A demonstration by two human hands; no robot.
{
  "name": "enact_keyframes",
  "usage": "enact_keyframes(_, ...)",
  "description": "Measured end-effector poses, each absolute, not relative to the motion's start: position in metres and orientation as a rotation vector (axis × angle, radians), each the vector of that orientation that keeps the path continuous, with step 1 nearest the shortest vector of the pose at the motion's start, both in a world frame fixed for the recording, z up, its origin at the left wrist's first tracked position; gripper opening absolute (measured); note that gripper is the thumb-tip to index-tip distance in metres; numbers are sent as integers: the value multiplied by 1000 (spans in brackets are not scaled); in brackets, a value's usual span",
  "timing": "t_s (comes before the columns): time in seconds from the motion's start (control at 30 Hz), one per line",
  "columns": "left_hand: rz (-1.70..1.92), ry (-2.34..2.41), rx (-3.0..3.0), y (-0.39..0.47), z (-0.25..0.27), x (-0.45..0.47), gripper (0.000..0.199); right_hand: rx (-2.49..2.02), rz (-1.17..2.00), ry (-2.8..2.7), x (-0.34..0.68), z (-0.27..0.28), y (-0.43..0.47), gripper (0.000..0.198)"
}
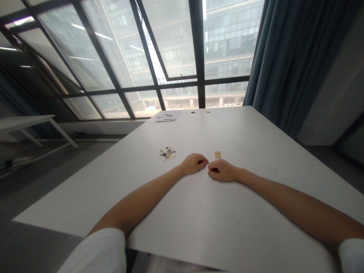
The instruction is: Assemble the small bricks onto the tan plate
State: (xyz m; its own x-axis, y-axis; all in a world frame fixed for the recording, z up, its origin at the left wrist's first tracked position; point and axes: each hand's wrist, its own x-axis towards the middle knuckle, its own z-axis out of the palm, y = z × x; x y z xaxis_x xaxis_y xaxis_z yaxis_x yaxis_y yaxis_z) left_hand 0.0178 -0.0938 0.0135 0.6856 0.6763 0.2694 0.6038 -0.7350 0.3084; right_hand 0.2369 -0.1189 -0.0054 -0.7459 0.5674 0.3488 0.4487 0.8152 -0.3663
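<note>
My left hand (195, 163) rests on the white table (182, 212) with its fingers curled, thumb and fingertips close together. I see nothing between them. Just to its right lies my right hand (222, 170), loosely fisted, with no held thing showing in the dark hollow of the fingers. A small gap parts the two hands. Right beyond my right hand is a small tan studded plate (217, 154), lying flat and apart from the fingers. Left of and a little beyond my left hand is a loose pile of small building bricks (168, 153) in tan, grey, black and white.
At the table's far end lie some white papers (166, 118), a small dark round object (193, 112) and a tiny dark item (209, 112). Large windows (176, 41) stand behind, with a blue curtain (278, 64) at the right. Another white table (25, 120) is at the far left.
</note>
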Motion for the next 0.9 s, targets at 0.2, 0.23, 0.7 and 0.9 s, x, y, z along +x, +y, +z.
enact_keyframes(0.2, 557, 1027, 2707, -94, 14, 18, 27, -756, 362, -2548, 237, -3, -120, 24)
enact_keyframes(0.23, 557, 1024, 2707, -94, 14, 18, 27, -758, 364, -2548, 237, -3, -120, 24)
enact_keyframes(0.7, 562, 1020, 2716, -93, 12, 18, 27, -762, 391, -2523, 236, -2, -121, 24)
enact_keyframes(0.9, 548, 1026, 2715, -94, 13, 18, 27, -763, 391, -2530, 236, -1, -121, 23)
